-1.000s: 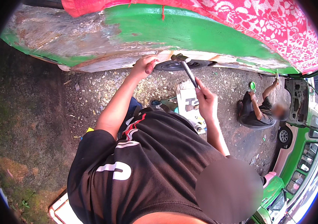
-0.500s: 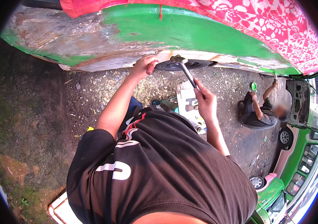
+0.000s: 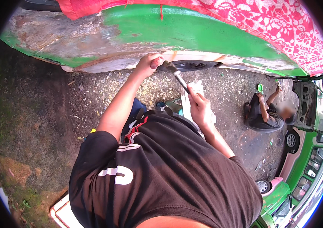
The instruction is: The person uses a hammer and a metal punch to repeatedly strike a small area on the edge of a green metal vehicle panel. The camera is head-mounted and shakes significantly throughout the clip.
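My left hand [image 3: 145,67] is wrapped round a tool with a short red handle [image 3: 155,63], held at the lower edge of the green vehicle body [image 3: 150,28]. The working end of that tool is hidden. A hammer [image 3: 180,80] with a dark metal head is gripped by the shaft in my right hand [image 3: 199,107]. Its head is close beside the red handle, just to the right; I cannot tell whether they touch. Behind the hammer head shows a dark wheel [image 3: 192,66] under the body panel, which is partly stripped to rust and bare metal on the left.
A red-and-white floral cloth [image 3: 260,28] covers the body's top. Below my hands, a white board [image 3: 186,104] and tools lie on the chip-strewn ground. At right, a crouching person [image 3: 266,117] holds a green paint container [image 3: 259,88] near another green vehicle [image 3: 302,167].
The hammer has swung left, its head coming from over the wheel to beside the red handle. My right hand moved left and slightly down; my left hand stays nearly in place.
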Demonstrator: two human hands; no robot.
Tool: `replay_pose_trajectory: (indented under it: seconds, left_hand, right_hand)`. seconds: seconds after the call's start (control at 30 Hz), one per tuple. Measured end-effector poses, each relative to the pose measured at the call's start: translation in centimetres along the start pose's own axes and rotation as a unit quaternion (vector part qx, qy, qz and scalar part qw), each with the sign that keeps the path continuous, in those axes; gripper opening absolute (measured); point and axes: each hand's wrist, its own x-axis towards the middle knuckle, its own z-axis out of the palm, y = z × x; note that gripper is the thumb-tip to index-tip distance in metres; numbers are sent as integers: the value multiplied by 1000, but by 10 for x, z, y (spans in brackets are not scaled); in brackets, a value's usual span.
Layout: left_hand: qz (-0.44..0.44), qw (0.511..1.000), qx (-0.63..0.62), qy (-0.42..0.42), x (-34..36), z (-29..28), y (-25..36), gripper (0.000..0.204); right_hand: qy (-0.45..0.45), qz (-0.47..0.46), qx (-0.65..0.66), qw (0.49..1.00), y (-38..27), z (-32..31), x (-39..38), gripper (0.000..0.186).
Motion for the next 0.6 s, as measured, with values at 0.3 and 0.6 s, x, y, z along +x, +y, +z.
replay_pose_trajectory:
  seconds: [0.3,0.6]
  left_hand:
    - [-76,995,-40,-46,19,1,-10,17]
    - [-120,974,-188,35,2,-11,-19,13]
  right_hand:
    - [-18,-5,-1,1000,-27,8,28,44]
    - [89,90,153,980,-19,-25,30,35]
